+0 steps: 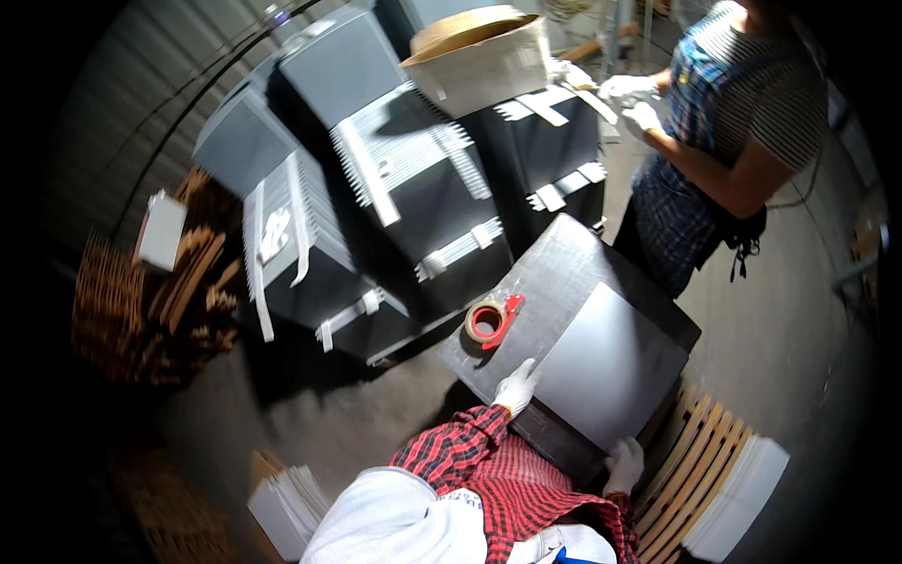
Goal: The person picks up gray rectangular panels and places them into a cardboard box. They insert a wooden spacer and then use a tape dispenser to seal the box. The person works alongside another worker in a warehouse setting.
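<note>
Resting on a dark stack in the middle of the floor, a grey sheet lies flat on the stack's top, covering its near right part and leaving the far left part bare. The left hand, in a white glove, lies on the sheet's near left corner, fingers spread flat on it rather than clenched; whether it pinches the edge cannot be told. The right hand, also gloved, sits at the sheet's near right corner, at the stack's lower edge, fingers curled against that edge; how firm the hold is cannot be told either. Both red plaid sleeves run from the lower edge up to the stack.

On the bare part of the stack, just left of the sheet and apart from the left hand, lies a tape dispenser with a tan roll and red handle.

Beyond the stack stand several taped bundles of dark sheets, bound with pale strips. An open carton rests on the farthest of them. To the right of the stack, past its far corner, a second person in a striped top and checked apron stands with gloved hands at a bundle. Right of the stack and nearer lies a wooden slat frame with white boards beside it. Far left of the stack, wooden strips are heaped.
</note>
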